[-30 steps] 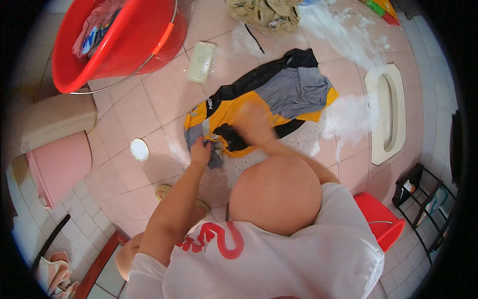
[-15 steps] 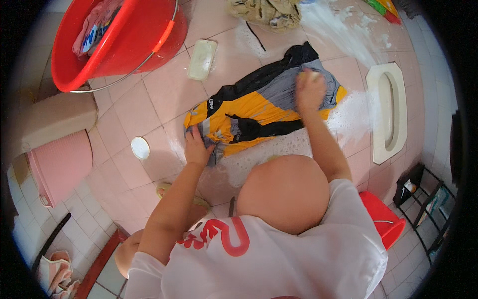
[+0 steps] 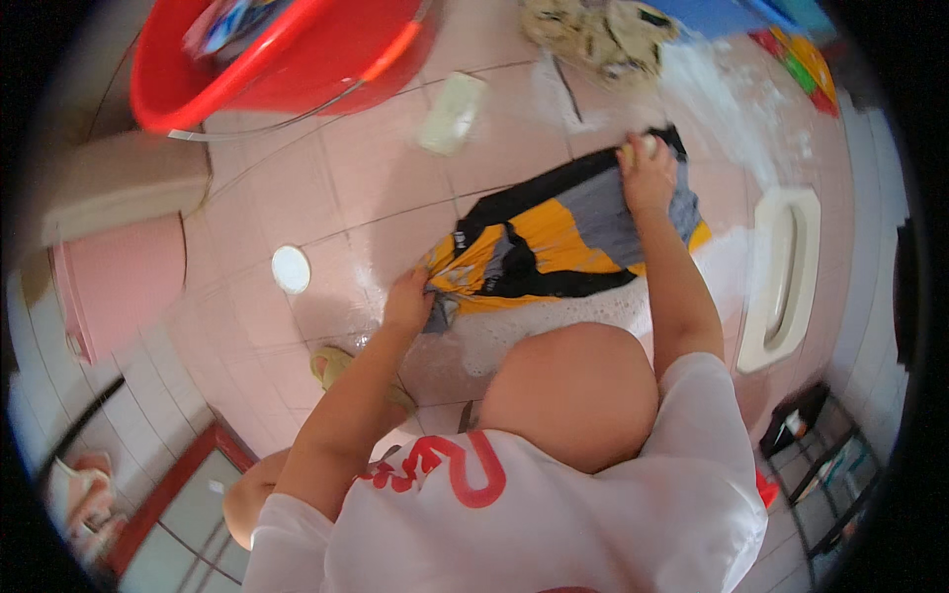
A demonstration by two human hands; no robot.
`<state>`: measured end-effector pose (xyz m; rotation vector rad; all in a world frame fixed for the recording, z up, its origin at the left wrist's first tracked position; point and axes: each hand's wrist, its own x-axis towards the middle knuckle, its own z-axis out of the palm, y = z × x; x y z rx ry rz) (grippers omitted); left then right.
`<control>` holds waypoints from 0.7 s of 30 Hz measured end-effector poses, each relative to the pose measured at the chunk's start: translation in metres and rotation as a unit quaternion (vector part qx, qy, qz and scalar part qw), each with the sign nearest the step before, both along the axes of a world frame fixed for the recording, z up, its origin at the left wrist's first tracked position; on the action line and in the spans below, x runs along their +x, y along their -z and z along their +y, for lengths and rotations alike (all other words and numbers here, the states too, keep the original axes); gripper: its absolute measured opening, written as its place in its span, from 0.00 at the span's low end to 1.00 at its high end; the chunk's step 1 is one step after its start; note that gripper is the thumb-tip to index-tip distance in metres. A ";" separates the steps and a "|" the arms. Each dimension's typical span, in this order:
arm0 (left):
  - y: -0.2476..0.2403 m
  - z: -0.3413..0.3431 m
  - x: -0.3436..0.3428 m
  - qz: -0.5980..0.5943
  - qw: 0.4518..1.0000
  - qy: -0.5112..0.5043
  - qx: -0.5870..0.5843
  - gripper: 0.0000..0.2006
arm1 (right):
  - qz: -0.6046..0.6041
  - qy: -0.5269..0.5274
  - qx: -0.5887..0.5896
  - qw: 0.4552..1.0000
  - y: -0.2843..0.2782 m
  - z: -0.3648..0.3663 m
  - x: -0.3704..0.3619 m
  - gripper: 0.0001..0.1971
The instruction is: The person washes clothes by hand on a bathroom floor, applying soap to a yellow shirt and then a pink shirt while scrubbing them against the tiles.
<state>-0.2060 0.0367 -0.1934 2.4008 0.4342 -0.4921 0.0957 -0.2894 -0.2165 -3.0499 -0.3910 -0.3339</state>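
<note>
A yellow, grey and black garment (image 3: 554,222) lies stretched flat on the wet pink floor. My left hand (image 3: 407,298) is closed on its left end, where the cloth is bunched. Over the far right part, my right hand (image 3: 650,180) is closed on a small pale yellow bar of soap (image 3: 645,146), mostly covered by my fingers, and presses at the black and grey cloth. Suds (image 3: 484,346) lie along the garment's near edge.
A red bucket (image 3: 297,69) holding clothes stands far left. Behind the garment are a pale soap dish (image 3: 453,112) and a beige cloth heap (image 3: 598,40). A squat toilet (image 3: 781,277) is at right, a round white disc (image 3: 291,269) at left, a black rack (image 3: 825,474) near right.
The view has shifted, so the floor things sit lower and farther right. My right hand has moved to the garment's far black edge. My left hand now bunches the cloth it was resting on.
</note>
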 end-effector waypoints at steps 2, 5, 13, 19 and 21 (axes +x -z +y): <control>0.001 -0.005 0.002 0.008 1.000 -0.026 0.016 0.13 | 0.059 -0.027 0.019 0.998 -0.010 0.036 -0.009 0.25; 0.007 -0.010 0.002 -0.017 0.999 -0.038 0.027 0.14 | 0.221 -0.260 0.118 0.932 -0.049 0.107 -0.038 0.32; 0.014 -0.015 -0.005 -0.008 0.997 -0.062 0.041 0.22 | 0.319 -0.706 0.001 0.632 -0.071 0.400 -0.181 0.21; 0.033 -0.034 -0.003 -0.128 0.951 -0.271 -0.079 0.23 | 0.214 -0.697 0.065 0.682 -0.048 0.466 -0.233 0.25; 0.029 -0.027 -0.008 -0.048 0.975 -0.206 -0.069 0.22 | 0.211 -0.676 0.076 0.702 -0.033 0.446 -0.218 0.25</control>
